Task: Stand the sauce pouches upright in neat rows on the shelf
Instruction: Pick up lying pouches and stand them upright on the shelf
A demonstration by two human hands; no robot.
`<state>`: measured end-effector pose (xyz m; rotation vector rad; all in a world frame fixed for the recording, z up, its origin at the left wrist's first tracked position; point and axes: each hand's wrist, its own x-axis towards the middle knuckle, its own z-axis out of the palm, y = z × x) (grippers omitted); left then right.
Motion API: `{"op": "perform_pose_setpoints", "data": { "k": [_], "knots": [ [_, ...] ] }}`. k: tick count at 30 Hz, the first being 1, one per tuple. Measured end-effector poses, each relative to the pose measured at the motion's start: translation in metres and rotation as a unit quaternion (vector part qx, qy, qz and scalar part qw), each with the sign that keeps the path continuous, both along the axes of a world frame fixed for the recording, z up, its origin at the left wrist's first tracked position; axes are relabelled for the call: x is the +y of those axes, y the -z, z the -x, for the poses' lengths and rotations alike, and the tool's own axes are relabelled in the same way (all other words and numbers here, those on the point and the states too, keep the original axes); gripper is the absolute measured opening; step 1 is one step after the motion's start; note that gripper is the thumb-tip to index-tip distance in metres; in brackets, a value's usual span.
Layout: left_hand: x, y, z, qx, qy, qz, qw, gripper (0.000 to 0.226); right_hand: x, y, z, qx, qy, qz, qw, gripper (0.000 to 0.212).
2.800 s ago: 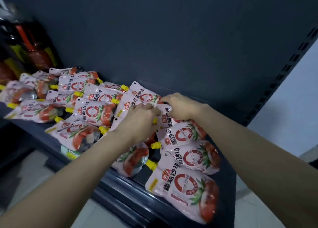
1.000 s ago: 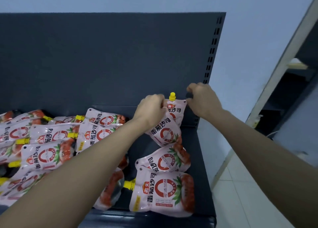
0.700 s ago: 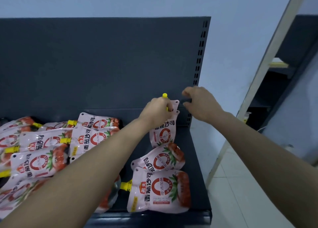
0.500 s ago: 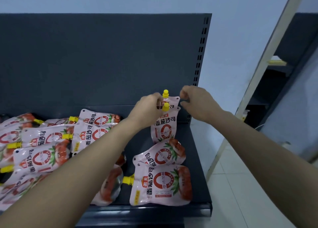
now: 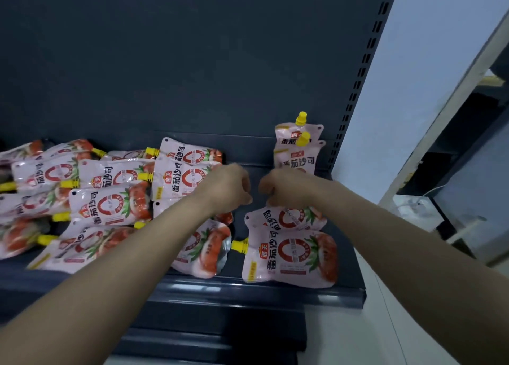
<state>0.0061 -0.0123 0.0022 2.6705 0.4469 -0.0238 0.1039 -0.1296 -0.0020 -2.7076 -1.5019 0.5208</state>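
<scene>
Two pink sauce pouches with yellow caps stand upright, one (image 5: 298, 133) behind the other (image 5: 296, 158), in the back right corner of the dark shelf (image 5: 248, 290). Several more pouches lie flat: a heap on the left (image 5: 110, 205) and three on the right, among them one (image 5: 289, 218) just below my right hand and a front one (image 5: 289, 257). My left hand (image 5: 228, 188) hovers with loosely curled fingers and holds nothing. My right hand (image 5: 286, 188) has its curled fingers at the top edge of the lying pouch below it; whether they pinch it is hidden.
The shelf's dark back panel (image 5: 192, 61) rises behind the pouches, with a slotted upright (image 5: 355, 89) at its right end. A bare strip of shelf (image 5: 238, 227) runs between the heap and the right pouches. Pale floor tiles (image 5: 385, 323) lie to the right.
Both hands have let go of the two upright pouches and come down and forward over the lying ones. The two pouches stay standing in the corner.
</scene>
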Motion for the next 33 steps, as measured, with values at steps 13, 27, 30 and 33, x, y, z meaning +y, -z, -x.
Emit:
{"op": "perform_pose_setpoints", "data": {
  "k": [13, 27, 30, 33],
  "knots": [
    [-0.024, 0.033, 0.041, 0.166, 0.018, -0.111, 0.980, 0.037, 0.028, 0.035, 0.004, -0.020, -0.050, 0.118, 0.992, 0.031],
    [-0.067, 0.019, 0.046, 0.030, -0.119, -0.090, 0.988, 0.033, -0.003, 0.027, -0.020, -0.005, -0.064, -0.069, 0.996, 0.010],
    [-0.085, 0.001, 0.042, -0.055, -0.132, 0.007, 0.990, 0.021, -0.022, 0.014, -0.029, -0.018, -0.033, -0.116, 0.993, 0.028],
    [-0.103, -0.015, 0.036, -0.124, -0.129, 0.066, 0.982, 0.012, -0.046, -0.001, -0.041, -0.008, 0.010, -0.168, 0.986, 0.031]
  ]
}}
